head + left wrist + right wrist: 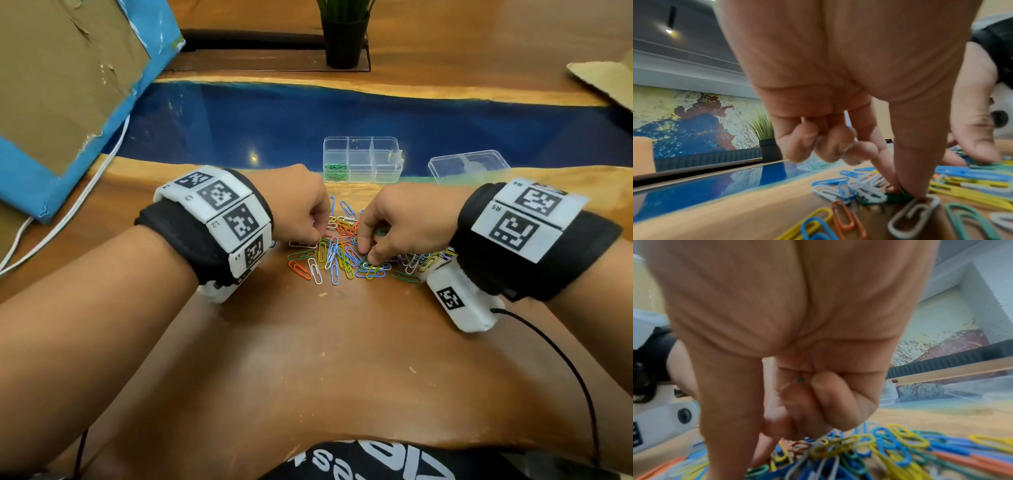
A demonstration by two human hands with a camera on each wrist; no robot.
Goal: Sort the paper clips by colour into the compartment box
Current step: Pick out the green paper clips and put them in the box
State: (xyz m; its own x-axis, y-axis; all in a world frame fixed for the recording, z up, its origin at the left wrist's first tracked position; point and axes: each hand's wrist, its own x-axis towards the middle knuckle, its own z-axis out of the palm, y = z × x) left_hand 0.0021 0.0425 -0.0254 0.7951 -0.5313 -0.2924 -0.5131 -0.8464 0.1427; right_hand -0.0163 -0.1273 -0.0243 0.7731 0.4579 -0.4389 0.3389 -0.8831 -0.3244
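A loose pile of coloured paper clips (342, 251) lies on the wooden table between my hands. My left hand (318, 236) reaches into the pile's left side. In the left wrist view its thumb and forefinger pinch a green clip (898, 195) against the table, the other fingers curled. My right hand (371, 258) is over the pile's right side, thumb and forefinger down on the clips. Its curled fingers (830, 402) show a bit of a green clip (800, 380) inside them. The clear compartment box (387, 161) stands behind the pile, with green clips (335, 171) in its left compartment.
The box's clear lid (469, 166) lies to the right of it. A potted plant (344, 37) stands at the far side, cardboard (61, 78) at the left and a cardboard flap (606, 82) at the right. A white cable (85, 192) runs along the left.
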